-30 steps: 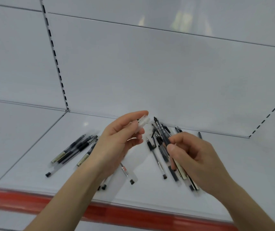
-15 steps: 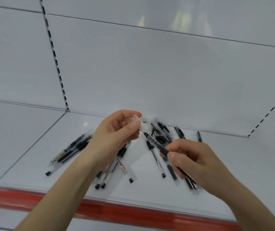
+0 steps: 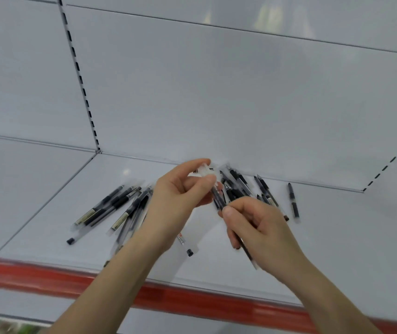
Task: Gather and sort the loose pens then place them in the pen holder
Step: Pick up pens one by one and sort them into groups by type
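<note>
1. The pen [image 3: 218,201] is up off the shelf [image 3: 337,249], slanting between the two hands, and its top end is now meeting the clear cap [image 3: 204,173]. A second ago they were apart!
2. The right hand [image 3: 260,227] has its fingers curled round the barrel, thumb pressed on top. The left hand [image 3: 175,203] pinches the cap between thumb and fingertips.
3. That looks like capping: one push home and this pen should be ready to sort.
4. The rest lie on the shelf: a bunch [image 3: 110,208] at left, a crossed pile [image 3: 239,185] behind the hands, and a stray pen [image 3: 293,201] out right.
5. No holder in view, so I'd say placing is some way off.
</note>
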Action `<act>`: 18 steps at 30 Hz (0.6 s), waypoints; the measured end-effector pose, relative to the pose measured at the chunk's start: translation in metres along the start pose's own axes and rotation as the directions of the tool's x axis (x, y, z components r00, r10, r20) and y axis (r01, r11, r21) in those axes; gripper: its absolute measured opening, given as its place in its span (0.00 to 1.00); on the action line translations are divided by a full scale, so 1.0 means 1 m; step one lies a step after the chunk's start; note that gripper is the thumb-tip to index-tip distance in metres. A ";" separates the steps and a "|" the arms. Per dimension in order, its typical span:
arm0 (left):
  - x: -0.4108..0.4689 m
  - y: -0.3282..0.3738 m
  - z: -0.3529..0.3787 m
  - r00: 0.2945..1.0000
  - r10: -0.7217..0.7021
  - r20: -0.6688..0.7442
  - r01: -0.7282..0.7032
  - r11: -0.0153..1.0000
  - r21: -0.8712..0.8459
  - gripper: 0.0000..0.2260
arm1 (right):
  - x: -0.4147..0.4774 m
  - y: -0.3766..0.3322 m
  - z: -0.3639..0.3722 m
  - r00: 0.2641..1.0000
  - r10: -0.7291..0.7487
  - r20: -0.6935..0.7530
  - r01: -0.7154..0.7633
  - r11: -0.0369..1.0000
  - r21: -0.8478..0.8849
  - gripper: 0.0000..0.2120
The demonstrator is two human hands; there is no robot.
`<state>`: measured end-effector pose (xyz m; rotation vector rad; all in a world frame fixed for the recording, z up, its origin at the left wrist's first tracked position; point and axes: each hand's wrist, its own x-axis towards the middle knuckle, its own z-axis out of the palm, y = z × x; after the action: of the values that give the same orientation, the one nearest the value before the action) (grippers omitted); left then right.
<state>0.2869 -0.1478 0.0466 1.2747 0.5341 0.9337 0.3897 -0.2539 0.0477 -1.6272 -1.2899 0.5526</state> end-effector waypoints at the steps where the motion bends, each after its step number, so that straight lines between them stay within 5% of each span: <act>1: 0.000 -0.001 0.000 1.000 -0.017 0.001 0.017 1.000 -0.025 0.09 | 0.004 0.000 -0.001 0.999 0.014 0.036 -0.013 1.000 -0.022 0.09; 4: 0.007 -0.004 -0.008 0.996 -0.075 -0.040 0.074 0.997 -0.024 0.10 | 0.017 0.010 -0.006 0.991 0.061 0.119 -0.045 0.990 -0.133 0.12; 7: 0.024 -0.007 -0.028 0.995 -0.050 -0.087 0.072 0.956 0.283 0.12 | 0.032 0.032 -0.015 0.998 0.059 0.014 -0.052 0.950 -0.307 0.11; 11: 0.043 -0.012 -0.062 0.984 0.144 -0.108 -0.009 0.637 0.770 0.12 | 0.049 0.049 -0.023 0.999 0.049 -0.018 -0.052 0.894 -0.446 0.05; 18: 0.056 -0.017 -0.087 0.991 0.056 -0.124 0.081 0.490 0.868 0.17 | 0.065 0.048 0.000 0.984 0.121 0.130 -0.008 0.764 -0.645 0.15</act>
<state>0.2541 -0.0532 0.0169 2.1363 1.2426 0.7250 0.4353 -0.1936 0.0194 -2.2352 -1.6717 0.2911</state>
